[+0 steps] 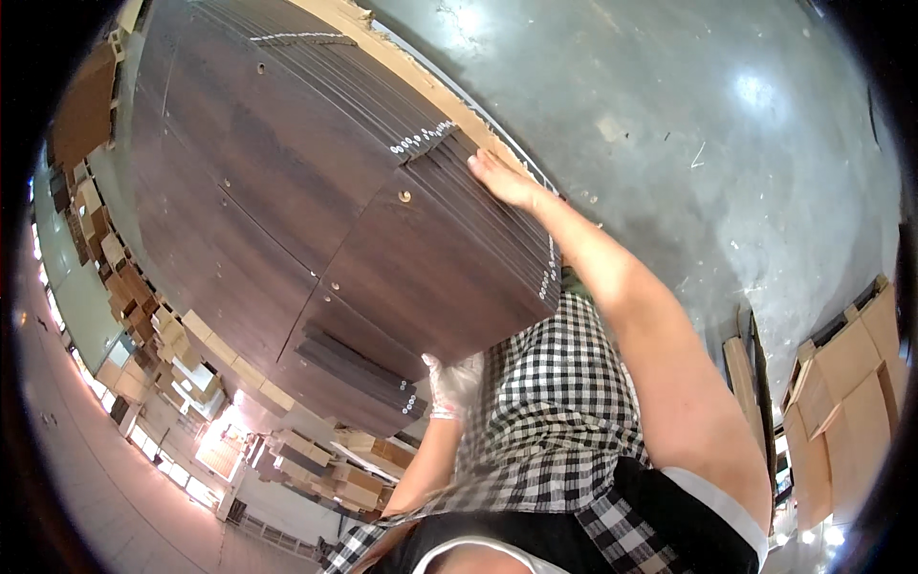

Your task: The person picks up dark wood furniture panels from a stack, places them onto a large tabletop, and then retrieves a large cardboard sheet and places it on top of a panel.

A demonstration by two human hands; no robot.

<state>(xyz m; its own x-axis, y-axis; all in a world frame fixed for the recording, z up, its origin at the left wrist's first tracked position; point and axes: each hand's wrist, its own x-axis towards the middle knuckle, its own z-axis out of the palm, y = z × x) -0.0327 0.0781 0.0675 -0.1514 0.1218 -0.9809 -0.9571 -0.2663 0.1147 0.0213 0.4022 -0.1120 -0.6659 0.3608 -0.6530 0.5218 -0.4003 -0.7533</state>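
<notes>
Large dark-brown wooden panels (421,258) with small round holes lie flat in front of me. Along their right side runs a row of narrow dark-brown strips (478,196), with white rings at their ends. My right hand (502,180) rests on the outer edge of these strips, fingers stretched out and pressed together. At the panels' near edge is my left hand (454,386), in a thin whitish glove, its thumb raised beside the edge. Its other fingers are mostly hidden. Close to it, a shorter bundle of dark strips (354,362) lies on the panels.
A tan cardboard edge (411,81) shows along the panels' right side. Grey floor (688,115) spreads to the right, with small scraps on it. Flattened cardboard (841,383) stands at the lower right. Several stacks of boxes (143,316) are on the left.
</notes>
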